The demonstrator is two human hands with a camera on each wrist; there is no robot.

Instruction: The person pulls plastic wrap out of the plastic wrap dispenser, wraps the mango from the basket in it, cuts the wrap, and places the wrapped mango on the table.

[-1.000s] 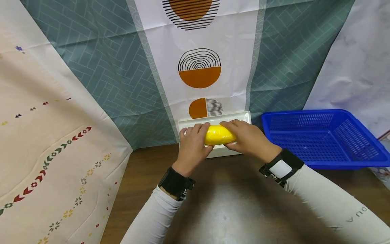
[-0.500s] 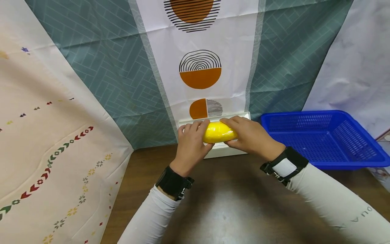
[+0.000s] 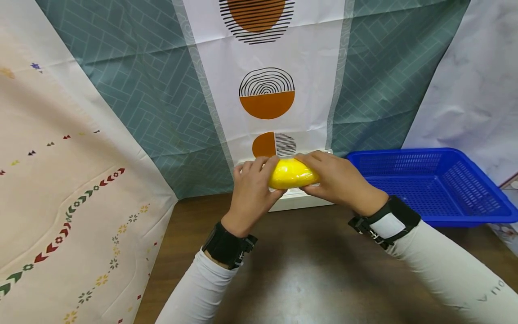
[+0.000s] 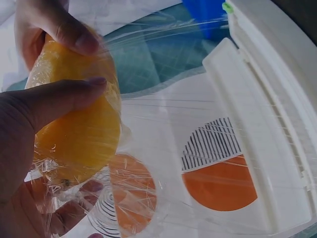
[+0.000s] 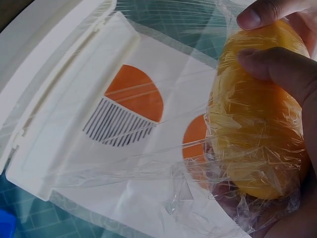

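Observation:
A smooth, oblong yellow fruit (image 3: 290, 174) is held sideways between both hands. The left hand (image 3: 252, 189) grips its left end, thumb below and fingers over the top in the head view. Its other end is gripped by the right hand (image 3: 339, 182). Wrinkled cling film (image 5: 181, 191) covers the fruit in both wrist views. From there a stretched sheet of film runs to a white cling film dispenser (image 3: 301, 202), whose long lid (image 4: 237, 114) stands raised. In the head view, the hands and fruit hide much of the dispenser.
A blue plastic basket (image 3: 429, 186) stands right of the dispenser on the brown table (image 3: 299, 288). Behind hangs a green and white patterned cloth (image 3: 162, 112). A cream cloth with small printed motifs (image 3: 81, 180) closes off the left side.
Both hands have raised the fruit slightly, and it looks a bit larger in the head view. The right hand has shifted a little to the right. Both keep their grip.

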